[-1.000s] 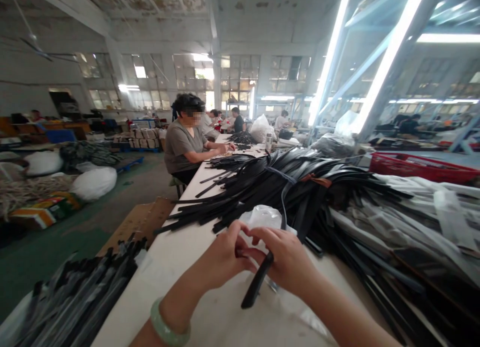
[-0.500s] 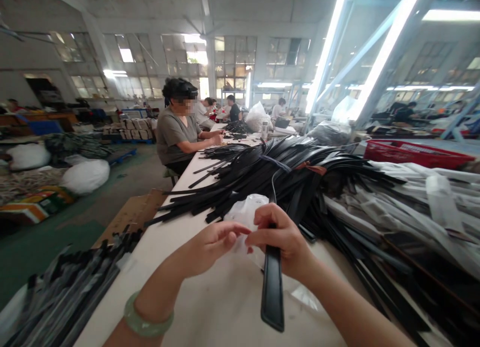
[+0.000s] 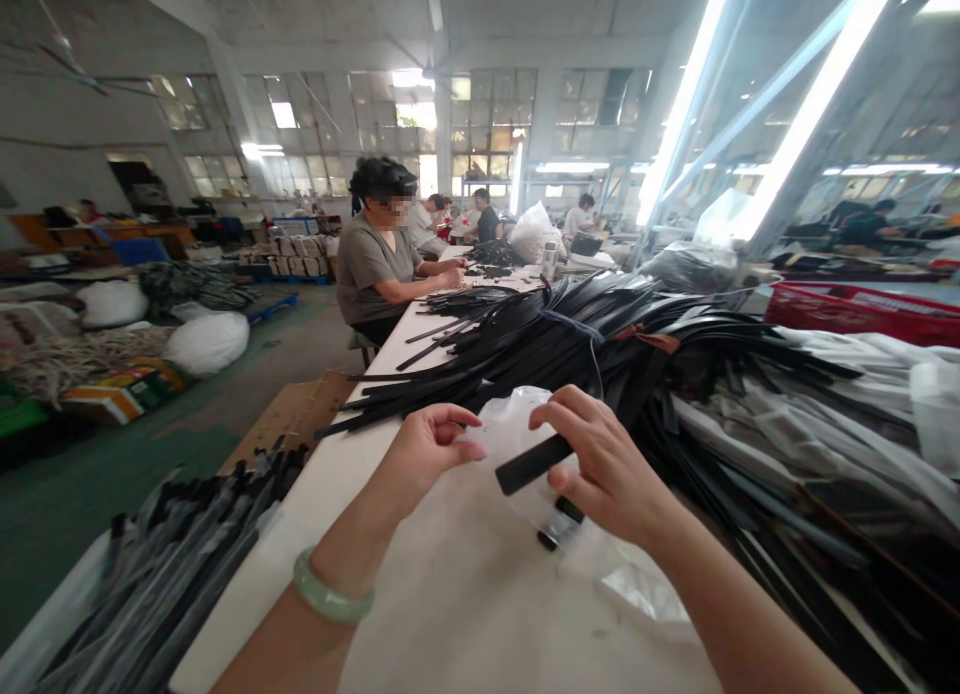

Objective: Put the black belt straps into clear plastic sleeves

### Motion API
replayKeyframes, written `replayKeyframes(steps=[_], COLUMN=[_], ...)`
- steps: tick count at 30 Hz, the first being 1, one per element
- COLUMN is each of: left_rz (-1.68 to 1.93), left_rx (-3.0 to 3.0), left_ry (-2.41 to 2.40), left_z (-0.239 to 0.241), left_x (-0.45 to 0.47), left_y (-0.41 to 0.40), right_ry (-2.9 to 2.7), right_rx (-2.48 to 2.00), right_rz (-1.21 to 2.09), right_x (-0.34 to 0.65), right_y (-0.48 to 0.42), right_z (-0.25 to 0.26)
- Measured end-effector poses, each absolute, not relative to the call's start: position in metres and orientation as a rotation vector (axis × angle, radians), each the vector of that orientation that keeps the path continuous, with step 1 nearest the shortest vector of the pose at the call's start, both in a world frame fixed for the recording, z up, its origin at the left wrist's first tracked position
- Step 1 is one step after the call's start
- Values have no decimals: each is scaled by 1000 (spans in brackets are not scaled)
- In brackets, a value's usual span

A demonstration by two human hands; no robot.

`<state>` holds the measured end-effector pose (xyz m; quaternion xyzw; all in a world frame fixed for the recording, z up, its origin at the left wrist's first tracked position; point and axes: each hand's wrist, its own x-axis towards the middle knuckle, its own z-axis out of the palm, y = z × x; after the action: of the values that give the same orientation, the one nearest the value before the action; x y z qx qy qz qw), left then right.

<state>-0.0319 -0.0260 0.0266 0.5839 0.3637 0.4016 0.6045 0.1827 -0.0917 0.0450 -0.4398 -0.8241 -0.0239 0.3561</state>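
Black strap (image 3: 529,466), which hung toward the viewer half a second ago, now points leftward above the white table (image 3: 420,614), its end between both hands. Right hand (image 3: 607,464) has fingers spread around the strap; firmness of hold cannot be told. Left hand (image 3: 431,456), apart from the strap, is half-curled and empty, thumb and forefinger parted. Clear plastic bag (image 3: 514,406) lies beyond.

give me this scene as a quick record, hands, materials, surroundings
left hand: beside clear plastic, grip unclear
right hand: spread at a black strap, grip unclear
bangle: pale green, worn on the left
table: pale top
beyond hands: tied heap of black straps
far left: seated co-worker, grey shirt
far right: red crate
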Motion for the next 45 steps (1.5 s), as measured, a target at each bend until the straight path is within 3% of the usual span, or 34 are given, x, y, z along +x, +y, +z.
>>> replayKeyframes(steps=[10, 26, 38, 45], left_rz=[1025, 905, 676, 854], left_rx=[1293, 1462, 1920, 2559], left_ry=[900, 970, 885, 1308], left_z=[21, 30, 32, 36], left_x=[-33, -31, -18, -35], left_y=[-21, -26, -48, -34], right_ry=[-1880, -2001, -2317, -2325], right_rx=[-1173, -1243, -1252, -1371], right_rz=[-128, -74, -282, -393], right_x=[180, 176, 154, 176], right_y=[-78, -80, -89, -79], right_z=[35, 36, 27, 33])
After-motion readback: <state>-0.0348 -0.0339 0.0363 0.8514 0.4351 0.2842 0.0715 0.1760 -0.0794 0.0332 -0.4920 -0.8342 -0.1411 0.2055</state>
